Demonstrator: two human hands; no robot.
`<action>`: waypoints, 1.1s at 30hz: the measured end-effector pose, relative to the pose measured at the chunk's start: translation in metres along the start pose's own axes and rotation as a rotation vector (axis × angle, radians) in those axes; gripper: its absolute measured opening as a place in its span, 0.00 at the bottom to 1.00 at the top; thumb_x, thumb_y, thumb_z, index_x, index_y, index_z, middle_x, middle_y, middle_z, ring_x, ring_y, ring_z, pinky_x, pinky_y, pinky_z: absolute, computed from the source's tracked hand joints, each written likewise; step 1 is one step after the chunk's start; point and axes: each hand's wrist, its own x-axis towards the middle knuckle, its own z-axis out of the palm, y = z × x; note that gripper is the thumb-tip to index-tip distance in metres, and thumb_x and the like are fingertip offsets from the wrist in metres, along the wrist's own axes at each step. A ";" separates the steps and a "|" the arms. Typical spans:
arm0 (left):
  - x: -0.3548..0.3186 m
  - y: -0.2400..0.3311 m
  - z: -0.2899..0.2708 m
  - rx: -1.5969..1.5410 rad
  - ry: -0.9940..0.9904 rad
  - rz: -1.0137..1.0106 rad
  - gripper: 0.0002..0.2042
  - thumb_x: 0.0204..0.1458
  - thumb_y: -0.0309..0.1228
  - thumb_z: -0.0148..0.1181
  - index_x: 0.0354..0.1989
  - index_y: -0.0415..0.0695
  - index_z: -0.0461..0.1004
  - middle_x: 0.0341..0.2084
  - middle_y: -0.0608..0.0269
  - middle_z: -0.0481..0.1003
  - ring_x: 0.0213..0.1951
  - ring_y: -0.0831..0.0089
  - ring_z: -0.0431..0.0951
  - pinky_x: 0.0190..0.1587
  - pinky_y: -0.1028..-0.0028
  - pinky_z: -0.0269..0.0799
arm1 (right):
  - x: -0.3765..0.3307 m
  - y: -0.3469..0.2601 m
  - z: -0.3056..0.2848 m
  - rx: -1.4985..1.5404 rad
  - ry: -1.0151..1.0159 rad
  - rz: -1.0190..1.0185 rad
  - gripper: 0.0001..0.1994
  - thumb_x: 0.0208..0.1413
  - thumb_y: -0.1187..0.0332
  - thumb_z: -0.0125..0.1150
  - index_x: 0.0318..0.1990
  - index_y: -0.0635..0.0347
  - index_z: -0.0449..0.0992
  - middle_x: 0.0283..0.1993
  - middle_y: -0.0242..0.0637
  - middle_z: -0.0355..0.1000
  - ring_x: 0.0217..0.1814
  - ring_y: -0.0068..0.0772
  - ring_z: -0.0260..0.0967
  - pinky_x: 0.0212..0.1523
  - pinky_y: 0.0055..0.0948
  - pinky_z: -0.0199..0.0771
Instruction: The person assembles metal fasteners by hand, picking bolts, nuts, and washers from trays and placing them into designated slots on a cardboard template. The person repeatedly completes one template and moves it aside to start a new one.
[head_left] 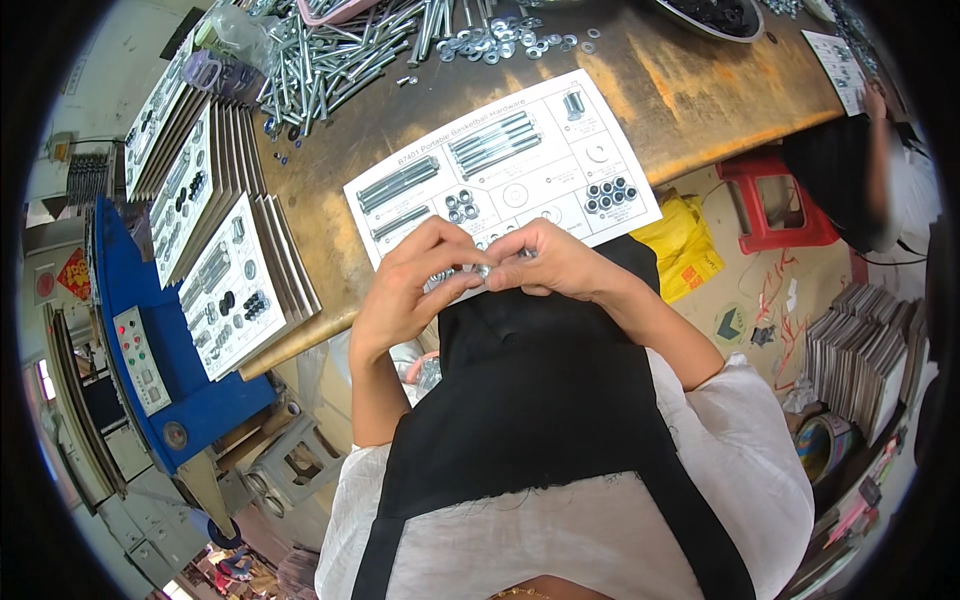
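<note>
A small shiny metal piece (482,270) sits where the fingertips of the two hands meet, above the lower edge of a white card (628,155). The left hand (408,285) comes to it from the left, its thumb and forefinger pinching toward the piece, with the other fingers bent above. The right hand (560,264) meets it from the right, thumb and forefinger nearly together at the piece's right side. The piece is partly covered by the fingertips, so its exact kind cannot be told. Another glint of metal shows inside the curl of the right fingers.

The card lies at a slant on the bench (690,90), just beyond the hands. On it are long bolts (398,186) at the left, a second row of bolts (495,143) near the upper middle, pale nuts (461,206) close above the left hand, and dark-centred nuts (610,195) near the right edge. Loose bolts (340,65) are heaped beyond the card, with washers (500,42) beside them. Stacked cards (240,290) lean in overlapping rows along the bench's left side.
</note>
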 end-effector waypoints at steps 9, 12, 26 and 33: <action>0.002 0.011 0.016 0.555 0.589 0.497 0.18 0.33 0.32 0.76 0.36 0.49 0.81 0.31 0.68 0.76 0.30 0.73 0.75 0.31 0.73 0.63 | -0.016 -0.038 0.027 -0.219 0.159 -0.199 0.12 0.49 0.70 0.72 0.42 0.63 0.82 0.22 0.20 0.65 0.25 0.10 0.53 0.26 0.15 0.53; 0.001 0.012 0.019 0.562 0.645 0.509 0.17 0.34 0.33 0.77 0.36 0.50 0.82 0.31 0.71 0.76 0.28 0.75 0.74 0.32 0.74 0.62 | -0.016 -0.038 0.030 -0.185 0.146 -0.234 0.12 0.50 0.73 0.70 0.42 0.63 0.81 0.20 0.21 0.63 0.20 0.10 0.52 0.20 0.15 0.48; 0.005 0.009 0.029 0.525 0.724 0.514 0.17 0.33 0.33 0.76 0.36 0.50 0.82 0.34 0.71 0.77 0.29 0.75 0.73 0.33 0.74 0.63 | -0.013 -0.026 0.021 0.196 0.020 -0.128 0.11 0.53 0.73 0.68 0.43 0.65 0.79 0.22 0.24 0.67 0.17 0.09 0.51 0.17 0.15 0.45; 0.011 0.009 0.024 0.474 0.602 0.466 0.17 0.33 0.27 0.72 0.37 0.48 0.81 0.34 0.68 0.79 0.30 0.72 0.74 0.35 0.71 0.65 | -0.013 -0.026 0.024 -0.042 0.155 -0.238 0.09 0.54 0.72 0.68 0.41 0.65 0.80 0.24 0.25 0.70 0.19 0.09 0.54 0.19 0.14 0.49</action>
